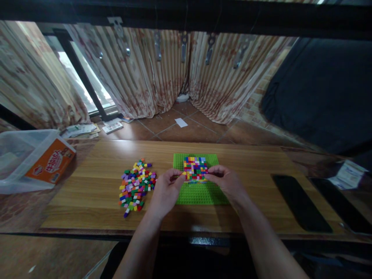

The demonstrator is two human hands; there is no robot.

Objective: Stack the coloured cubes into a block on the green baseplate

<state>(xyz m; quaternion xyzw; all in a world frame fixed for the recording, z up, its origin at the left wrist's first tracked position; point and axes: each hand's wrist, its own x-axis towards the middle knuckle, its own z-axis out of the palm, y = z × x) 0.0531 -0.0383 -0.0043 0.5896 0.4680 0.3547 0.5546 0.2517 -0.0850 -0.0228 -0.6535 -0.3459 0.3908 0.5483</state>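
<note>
A square structure of multicoloured toy bricks (195,167) stands on a green studded baseplate (203,197), towards its far half. My left hand (168,190) is closed, thumb and forefinger pinched against the structure's near left corner. At the opposite near corner, the fingertips of my right hand (228,183) pinch the right side in the same way. Whether either pinch also holds a separate loose brick is too small to tell. Left of my left hand lies a loose pile of small coloured bricks (136,185).
The wooden table (95,193) carries a black phone-like slab (300,201) on the right, with another dark slab (343,203) beyond it. A clear plastic bin (26,155) with an orange label stands at the left. A black bar (186,17) with hanging metal clips crosses overhead.
</note>
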